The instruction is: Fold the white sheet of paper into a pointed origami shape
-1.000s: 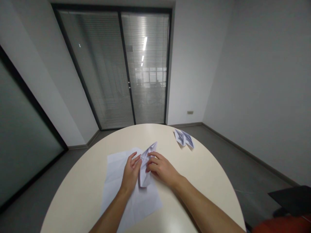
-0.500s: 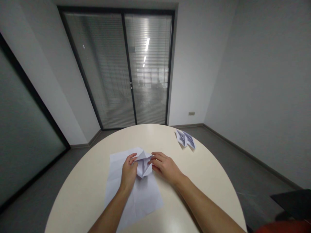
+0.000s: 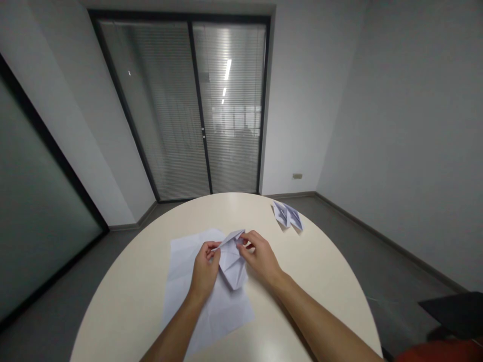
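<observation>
Head view: bare left hand (image 3: 206, 269) pinches the left edge of a creased, many-folded white paper piece (image 3: 230, 264), bare right hand (image 3: 261, 255) grips its upper right edge, so the piece sits between the two, its lower end pointing toward the wearer. Under the left hand and forearm, a large flat white paper sheet (image 3: 181, 279), faintly creased, lies on the round cream worktop (image 3: 320, 281). Beyond the right hand, well apart near the far edge, angular folded white paper (image 3: 281, 215), one piece or two, cannot tell.
</observation>
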Demonstrator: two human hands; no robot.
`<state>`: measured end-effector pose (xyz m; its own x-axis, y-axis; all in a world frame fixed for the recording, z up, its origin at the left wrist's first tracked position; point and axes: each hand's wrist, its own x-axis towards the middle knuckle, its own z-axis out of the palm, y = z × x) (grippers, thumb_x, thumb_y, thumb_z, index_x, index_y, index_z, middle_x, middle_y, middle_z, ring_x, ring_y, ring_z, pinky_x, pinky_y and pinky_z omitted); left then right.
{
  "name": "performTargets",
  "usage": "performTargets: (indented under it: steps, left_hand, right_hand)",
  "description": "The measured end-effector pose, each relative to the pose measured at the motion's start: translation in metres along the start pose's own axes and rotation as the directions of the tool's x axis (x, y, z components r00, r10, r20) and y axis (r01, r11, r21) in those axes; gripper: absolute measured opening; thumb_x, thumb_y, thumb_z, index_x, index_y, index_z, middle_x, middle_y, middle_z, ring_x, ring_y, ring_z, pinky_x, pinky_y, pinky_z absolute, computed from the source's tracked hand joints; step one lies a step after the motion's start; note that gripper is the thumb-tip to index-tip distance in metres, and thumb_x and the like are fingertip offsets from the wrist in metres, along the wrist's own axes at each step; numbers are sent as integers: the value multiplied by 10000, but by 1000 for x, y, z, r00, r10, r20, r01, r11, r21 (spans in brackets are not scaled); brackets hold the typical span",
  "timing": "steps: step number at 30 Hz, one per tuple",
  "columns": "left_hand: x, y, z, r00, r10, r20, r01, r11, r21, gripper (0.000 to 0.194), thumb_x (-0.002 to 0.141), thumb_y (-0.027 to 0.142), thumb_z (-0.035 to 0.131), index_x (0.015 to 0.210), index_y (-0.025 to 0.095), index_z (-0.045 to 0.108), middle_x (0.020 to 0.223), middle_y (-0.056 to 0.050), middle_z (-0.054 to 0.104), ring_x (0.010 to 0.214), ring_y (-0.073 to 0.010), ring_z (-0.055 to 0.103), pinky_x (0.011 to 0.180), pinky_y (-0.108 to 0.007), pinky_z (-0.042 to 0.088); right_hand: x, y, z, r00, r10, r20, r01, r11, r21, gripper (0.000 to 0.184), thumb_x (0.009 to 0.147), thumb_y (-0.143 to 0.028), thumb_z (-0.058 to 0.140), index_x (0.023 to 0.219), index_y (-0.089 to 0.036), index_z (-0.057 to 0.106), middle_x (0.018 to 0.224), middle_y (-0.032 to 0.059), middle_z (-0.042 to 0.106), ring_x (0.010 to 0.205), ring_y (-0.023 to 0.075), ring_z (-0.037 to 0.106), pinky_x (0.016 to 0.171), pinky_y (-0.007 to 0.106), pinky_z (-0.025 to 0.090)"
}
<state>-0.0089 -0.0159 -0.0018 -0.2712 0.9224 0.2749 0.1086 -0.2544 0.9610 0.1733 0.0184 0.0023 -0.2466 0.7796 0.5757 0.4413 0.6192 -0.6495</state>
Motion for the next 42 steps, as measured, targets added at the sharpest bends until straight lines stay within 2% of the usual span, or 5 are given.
performTargets:
  steps: [10,19,24,29,42]
  left_hand:
    - [-3,-2,-2,996,38,-78,-30,995,98,230,798,412,597,884,200,613,925,-93,723,880,-254,704,770,-352,560]
    - [4,-9,-9,987,-86,-134,100,990,100,465,766,273,538,1194,148,667,809,-58,741,696,-222,681,640,-318,533]
    - [1,-5,-10,990,-16,-137,42,981,188,379,766,229,540,1070,182,761,1053,-97,770,940,-261,711,841,-369,558]
    - [-11,6,-4,977,212,18,-209,940,269,459,765,202,640,1205,292,738,1424,-44,619,1251,-277,616,1075,-392,475]
    - [5,-14,-11,991,29,-129,3,971,238,308,822,436,573,839,192,760,938,-114,785,988,-342,705,974,-478,500]
  right_hand:
    - [1,-3,-2,968,213,134,-207,976,-61,118,836,-169,624,829,-201,737,833,40,744,771,191,673,727,283,486]
    - [-1,-6,-3,984,127,122,-137,988,72,126,828,-158,591,885,-197,697,886,26,733,844,184,658,768,281,480]
    - [-3,-10,-5,985,117,123,-116,993,-14,131,802,-126,596,882,-197,671,901,27,718,821,176,644,696,257,463]
    - [-3,-11,-7,988,29,151,-11,993,-120,143,843,-114,609,933,-194,687,925,39,719,835,177,650,757,277,483]
    - [-11,-14,-1,962,-84,261,74,996,47,187,928,-160,545,1073,-214,651,1098,74,728,1037,207,669,940,345,498]
